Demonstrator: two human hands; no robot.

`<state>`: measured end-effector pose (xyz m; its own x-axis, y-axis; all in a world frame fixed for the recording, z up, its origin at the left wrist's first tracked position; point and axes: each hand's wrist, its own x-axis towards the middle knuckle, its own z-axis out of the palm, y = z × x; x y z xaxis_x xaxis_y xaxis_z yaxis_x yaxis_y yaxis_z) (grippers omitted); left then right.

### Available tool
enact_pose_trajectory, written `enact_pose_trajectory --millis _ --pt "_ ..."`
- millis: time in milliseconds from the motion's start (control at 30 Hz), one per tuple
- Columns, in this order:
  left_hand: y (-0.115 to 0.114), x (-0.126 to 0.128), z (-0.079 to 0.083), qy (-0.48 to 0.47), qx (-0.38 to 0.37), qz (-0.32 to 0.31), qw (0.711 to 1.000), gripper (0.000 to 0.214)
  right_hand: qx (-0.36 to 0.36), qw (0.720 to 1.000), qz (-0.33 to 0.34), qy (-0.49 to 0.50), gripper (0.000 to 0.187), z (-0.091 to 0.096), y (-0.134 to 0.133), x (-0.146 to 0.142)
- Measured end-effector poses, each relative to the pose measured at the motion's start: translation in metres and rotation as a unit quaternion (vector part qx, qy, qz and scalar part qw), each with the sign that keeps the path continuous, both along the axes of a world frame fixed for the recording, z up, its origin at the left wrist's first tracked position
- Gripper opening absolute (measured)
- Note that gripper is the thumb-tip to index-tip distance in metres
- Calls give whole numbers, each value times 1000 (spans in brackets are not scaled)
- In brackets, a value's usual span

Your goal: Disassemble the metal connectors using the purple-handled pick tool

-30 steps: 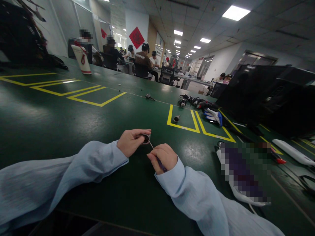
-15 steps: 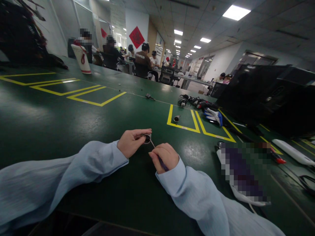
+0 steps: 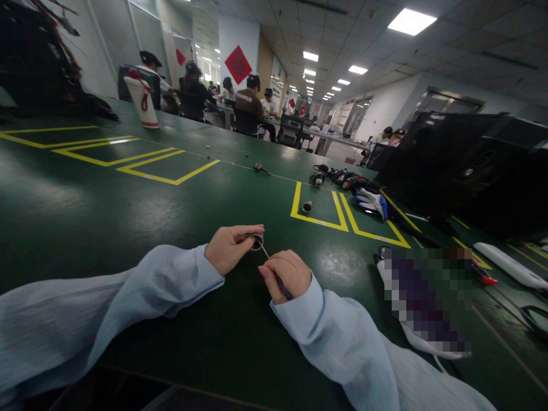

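Note:
My left hand (image 3: 231, 249) is closed on a small round metal part (image 3: 257, 242) with a dark hollow opening, gripped between thumb and fingers. My right hand (image 3: 287, 275) is wrapped around a thin tool with a slim metal shaft (image 3: 264, 251) and a dark handle (image 3: 283, 286); it looks like a screwdriver. The shaft's tip reaches the opening of the metal part; how deep it goes I cannot tell. Both hands are above the green table (image 3: 240, 337). A similar round metal part (image 3: 307, 207) lies beyond them inside a yellow taped outline.
Farther back lie another small metal part (image 3: 259, 168), cabled tools (image 3: 329, 176) and blue-white gloves (image 3: 371, 203). To the right are a partly blurred white-edged object (image 3: 413, 337) and a long white bar (image 3: 509, 265). A tall white cup (image 3: 143, 105) stands far left. Several people sit behind.
The tool's tip has shifted slightly up and left at the metal part's opening. Both hands stay almost in the same place.

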<state>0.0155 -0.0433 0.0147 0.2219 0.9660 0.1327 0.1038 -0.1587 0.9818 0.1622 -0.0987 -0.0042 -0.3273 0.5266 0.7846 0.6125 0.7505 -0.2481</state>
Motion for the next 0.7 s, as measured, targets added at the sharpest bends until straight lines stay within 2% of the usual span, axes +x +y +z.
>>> enact_pose_trajectory --millis 433,633,700 --pt "0 -1 0 3 6 -6 1000 30 3 1000 -13 -16 15 -3 0 -1" --pt "-2 -3 0 15 29 -22 999 26 -1 1000 21 -1 15 14 -14 3" --pt "5 -5 -4 27 63 -16 998 24 -2 999 37 -24 15 19 -19 3"
